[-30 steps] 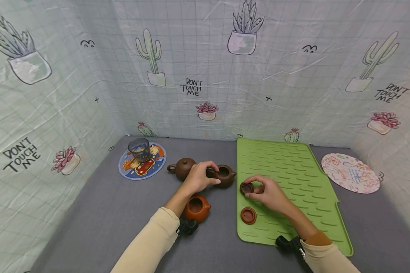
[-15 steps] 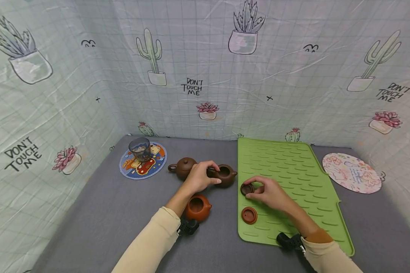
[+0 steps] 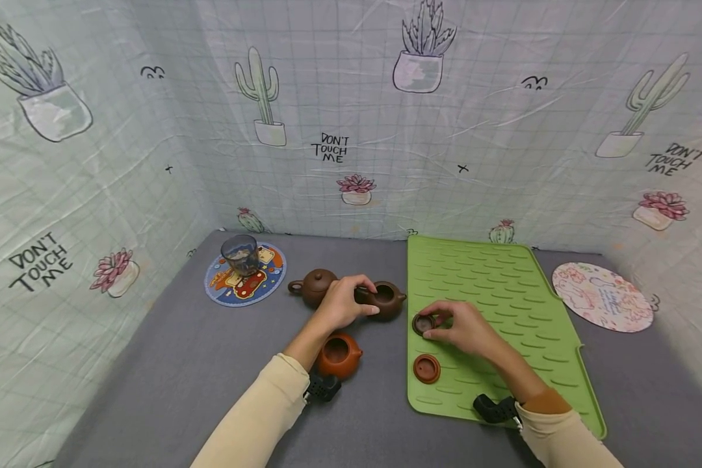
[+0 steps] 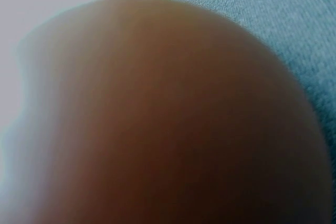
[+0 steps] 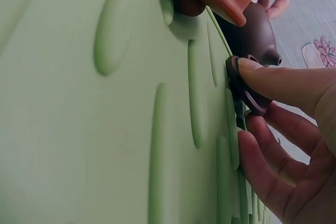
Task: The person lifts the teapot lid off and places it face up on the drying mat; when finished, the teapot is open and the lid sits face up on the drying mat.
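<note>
In the head view, my left hand point(image 3: 344, 303) grips a dark brown open teapot point(image 3: 389, 301) on its left side. Its handle is hidden by the hand and its spout points right. A small dark brown teapot lid point(image 3: 424, 324), turned hollow side up, is pinched by my right hand point(image 3: 467, 329) at the left edge of the green mat point(image 3: 480, 279). The right wrist view shows thumb and fingers on the rim of this lid point(image 5: 247, 87). Nearer to me on the mat lies an upturned reddish-brown lid point(image 3: 426, 369). A blurred brown round shape point(image 4: 173, 114) covers most of the left wrist view.
An orange-brown open teapot point(image 3: 338, 355) stands beside my left forearm. Left of my left hand is another dark teapot point(image 3: 317, 288) with its lid on. A glass point(image 3: 240, 255) stands on a blue round mat point(image 3: 222, 296) at back left. A pink floral mat point(image 3: 602, 297) lies far right.
My right fingers have shifted slightly around the dark lid, which stays at nearly the same spot. The left hand and the teapot it grips show no clear movement.
</note>
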Available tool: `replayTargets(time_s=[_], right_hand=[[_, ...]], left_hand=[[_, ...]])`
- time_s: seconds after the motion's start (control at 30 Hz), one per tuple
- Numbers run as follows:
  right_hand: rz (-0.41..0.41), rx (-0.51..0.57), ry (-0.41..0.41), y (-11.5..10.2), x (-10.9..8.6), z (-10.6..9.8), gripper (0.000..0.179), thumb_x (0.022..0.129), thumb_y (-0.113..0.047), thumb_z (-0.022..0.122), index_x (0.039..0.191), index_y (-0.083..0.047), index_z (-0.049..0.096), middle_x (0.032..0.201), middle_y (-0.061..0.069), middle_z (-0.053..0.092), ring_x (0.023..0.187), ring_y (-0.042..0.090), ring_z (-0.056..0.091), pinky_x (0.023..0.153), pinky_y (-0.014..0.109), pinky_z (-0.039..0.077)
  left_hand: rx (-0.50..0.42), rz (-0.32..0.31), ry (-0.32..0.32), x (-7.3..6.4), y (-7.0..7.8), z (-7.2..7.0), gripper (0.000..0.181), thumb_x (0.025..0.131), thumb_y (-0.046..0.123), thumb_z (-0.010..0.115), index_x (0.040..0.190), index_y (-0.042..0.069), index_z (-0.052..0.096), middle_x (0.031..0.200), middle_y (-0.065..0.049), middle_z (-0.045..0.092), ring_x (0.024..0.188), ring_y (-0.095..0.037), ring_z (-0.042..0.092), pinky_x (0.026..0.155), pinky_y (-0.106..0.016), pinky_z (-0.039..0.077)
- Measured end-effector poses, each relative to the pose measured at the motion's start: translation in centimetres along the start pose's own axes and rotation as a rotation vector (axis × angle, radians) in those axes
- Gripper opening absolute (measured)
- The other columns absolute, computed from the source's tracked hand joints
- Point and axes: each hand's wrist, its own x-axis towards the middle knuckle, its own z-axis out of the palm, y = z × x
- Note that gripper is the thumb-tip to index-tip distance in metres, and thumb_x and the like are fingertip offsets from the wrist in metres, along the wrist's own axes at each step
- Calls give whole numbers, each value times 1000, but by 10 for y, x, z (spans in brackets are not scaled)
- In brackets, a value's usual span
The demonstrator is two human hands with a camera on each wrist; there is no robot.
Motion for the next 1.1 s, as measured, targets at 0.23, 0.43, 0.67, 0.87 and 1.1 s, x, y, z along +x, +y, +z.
replayTargets(time_s=[0.23, 0.43, 0.67, 0.87, 1.1], right_hand=[[10, 7, 1, -1, 1, 0, 33, 83, -16, 85, 114, -16, 75, 104, 1, 77, 91, 16, 70, 72, 24, 51], [28, 18, -4, -2, 2, 0, 32, 82, -16, 85, 113, -16, 76, 104, 2, 77, 90, 16, 70, 69, 23, 50], [25, 27, -23, -4, 4, -2, 31, 82, -15, 86, 112, -13, 76, 106, 5, 77, 89, 15, 68, 69, 24, 50], [8, 18, -52, -6, 6, -3, 30, 83, -12, 85, 111, -11, 75, 108, 7, 76, 90, 17, 69, 68, 24, 52], [-1, -4, -112, -10, 12, -9, 30, 83, -10, 84, 110, -10, 70, 111, 9, 73, 97, 22, 73, 71, 26, 56]], left_hand=[[3, 5, 1, 0, -1, 1, 29, 82, 18, 86, 107, 18, 72, 121, -6, 73, 120, -29, 64, 101, -48, 52], [3, -2, 3, 0, 0, 0, 29, 82, 18, 86, 107, 19, 72, 122, -6, 73, 121, -30, 63, 103, -49, 51], [5, -9, 3, 0, 0, 1, 28, 82, 18, 86, 106, 20, 72, 122, -5, 73, 122, -30, 63, 103, -49, 51], [26, -17, 2, -1, 2, 2, 29, 82, 19, 87, 107, 20, 72, 124, -6, 72, 122, -31, 64, 103, -49, 51], [73, -22, -4, 2, 7, -1, 28, 82, 21, 87, 106, 22, 72, 123, -5, 72, 114, -30, 65, 96, -46, 53]])
